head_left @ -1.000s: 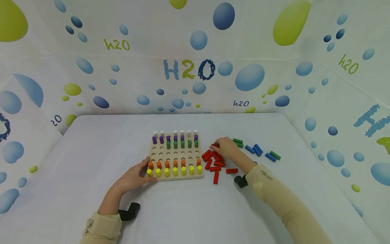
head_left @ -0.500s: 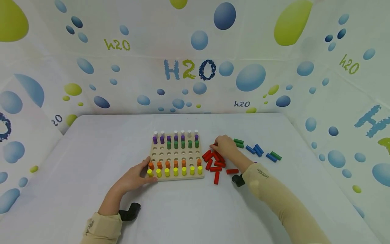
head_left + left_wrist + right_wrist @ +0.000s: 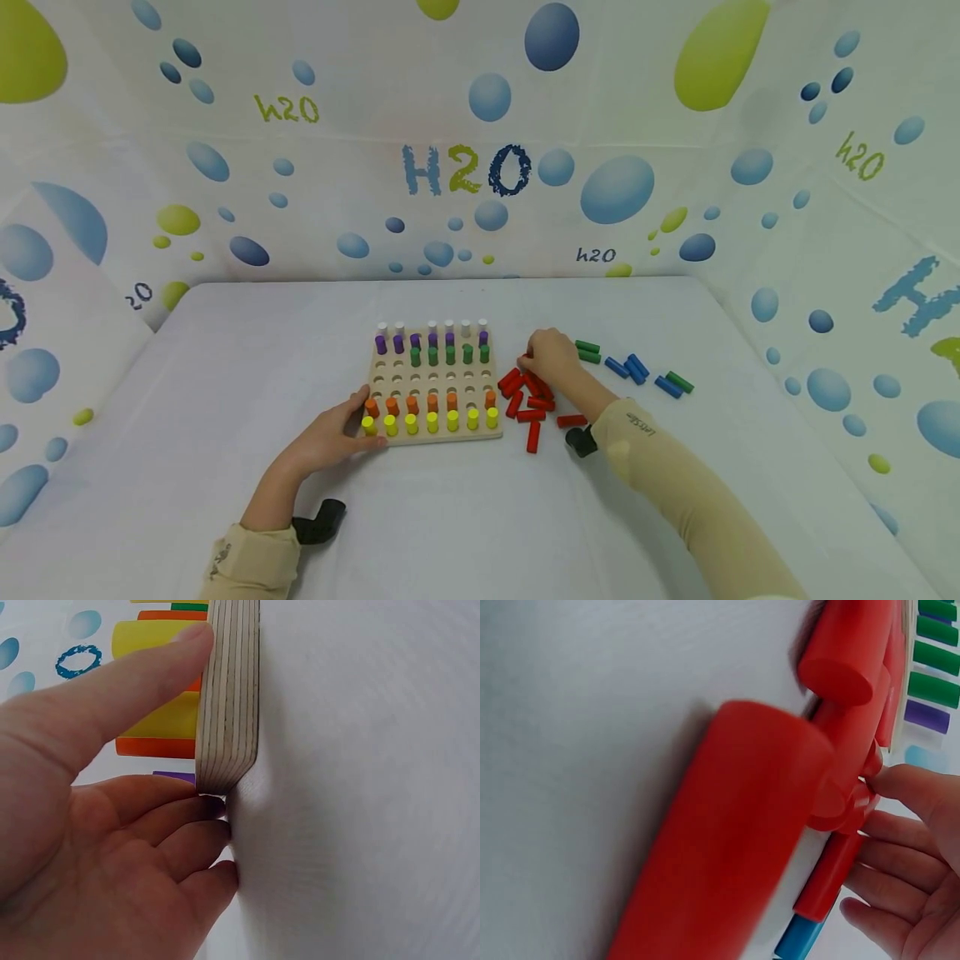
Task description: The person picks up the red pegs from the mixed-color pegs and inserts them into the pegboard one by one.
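The person's left grip [image 3: 330,433] holds the near-left corner of the pegboard [image 3: 422,439], which extends toward two o'clock from it on the worktop [image 3: 450,517]. The right grip [image 3: 555,358] sits narrow among loose red pegs [image 3: 532,437], most spread toward seven o'clock — its fingertips are partly hidden in the head view, so I cannot tell whether it pinches one. The left wrist view cuts the pegboard off at the top — the right wrist view crops the nearest red peg below.
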`<state>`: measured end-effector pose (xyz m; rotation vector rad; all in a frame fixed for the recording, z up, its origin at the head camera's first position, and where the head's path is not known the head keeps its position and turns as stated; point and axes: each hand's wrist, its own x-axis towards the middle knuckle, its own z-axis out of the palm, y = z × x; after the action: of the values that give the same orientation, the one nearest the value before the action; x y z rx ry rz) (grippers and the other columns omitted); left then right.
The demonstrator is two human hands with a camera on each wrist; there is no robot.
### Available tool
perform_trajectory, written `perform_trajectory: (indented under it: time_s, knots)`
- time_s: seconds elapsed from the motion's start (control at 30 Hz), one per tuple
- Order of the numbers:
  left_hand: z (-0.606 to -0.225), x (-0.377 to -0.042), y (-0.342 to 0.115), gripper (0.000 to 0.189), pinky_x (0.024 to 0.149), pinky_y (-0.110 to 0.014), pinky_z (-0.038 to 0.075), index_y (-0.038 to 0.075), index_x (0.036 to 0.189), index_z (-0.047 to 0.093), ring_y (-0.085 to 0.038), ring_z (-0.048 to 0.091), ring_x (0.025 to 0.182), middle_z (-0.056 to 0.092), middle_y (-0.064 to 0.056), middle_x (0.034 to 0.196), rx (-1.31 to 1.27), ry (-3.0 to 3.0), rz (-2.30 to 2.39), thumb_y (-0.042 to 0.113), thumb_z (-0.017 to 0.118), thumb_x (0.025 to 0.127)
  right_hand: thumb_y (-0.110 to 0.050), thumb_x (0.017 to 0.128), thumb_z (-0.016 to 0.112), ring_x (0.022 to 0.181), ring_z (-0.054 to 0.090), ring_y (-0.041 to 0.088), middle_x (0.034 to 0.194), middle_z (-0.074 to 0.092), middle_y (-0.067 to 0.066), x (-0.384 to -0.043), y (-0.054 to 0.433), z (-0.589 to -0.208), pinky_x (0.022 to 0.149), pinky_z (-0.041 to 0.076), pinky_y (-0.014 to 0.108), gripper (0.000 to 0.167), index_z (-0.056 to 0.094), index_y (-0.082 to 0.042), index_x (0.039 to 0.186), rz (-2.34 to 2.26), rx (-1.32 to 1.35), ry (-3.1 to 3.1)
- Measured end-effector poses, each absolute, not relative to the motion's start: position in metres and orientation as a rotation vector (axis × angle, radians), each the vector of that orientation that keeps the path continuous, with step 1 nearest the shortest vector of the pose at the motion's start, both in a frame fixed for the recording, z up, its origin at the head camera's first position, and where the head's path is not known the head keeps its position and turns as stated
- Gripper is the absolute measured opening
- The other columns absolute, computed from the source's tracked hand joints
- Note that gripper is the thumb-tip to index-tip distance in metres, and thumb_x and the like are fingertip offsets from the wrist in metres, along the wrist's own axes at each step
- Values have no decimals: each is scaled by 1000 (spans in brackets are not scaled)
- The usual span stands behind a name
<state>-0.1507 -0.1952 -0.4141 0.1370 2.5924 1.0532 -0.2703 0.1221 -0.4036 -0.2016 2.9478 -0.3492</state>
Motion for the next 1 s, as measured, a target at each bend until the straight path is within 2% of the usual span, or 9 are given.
perform_trajectory:
  time_s: [0.3, 0.53, 0.8, 1.0]
  knots:
    - [-414, -150, -196, 104, 104, -58, 14, -2, 145, 11, -42, 12, 134, 15, -25, 147, 155, 2590, 1037, 47, 70, 75, -28, 83, 68, 67, 53, 17, 77, 62, 4, -266, 124, -401, 62, 50, 24, 25, 70, -5, 93, -458, -206, 2957]
    - [-414, -151, -197, 111, 104, -60, 6, -2, 145, 6, -42, 1, 135, 6, -25, 149, 160, 2583, 953, 50, 71, 72, -29, 83, 68, 72, 54, 17, 83, 63, 5, -261, 126, -398, 66, 51, 25, 25, 70, -6, 95, -474, -204, 2955]
    - [-415, -160, -199, 110, 103, -62, 6, 0, 146, 7, -44, 4, 134, 5, -27, 148, 185, 2586, 946, 48, 73, 71, -27, 84, 67, 83, 54, 19, 94, 63, 6, -256, 129, -390, 73, 52, 27, 26, 69, -8, 101, -635, -199, 2943]
    - [-415, -160, -199, 109, 103, -61, 8, 0, 145, 9, -43, 6, 135, 7, -26, 148, 194, 2599, 963, 47, 74, 71, -25, 84, 67, 82, 58, 18, 95, 64, 7, -255, 131, -391, 72, 53, 27, 23, 69, -7, 100, -822, -243, 2928]
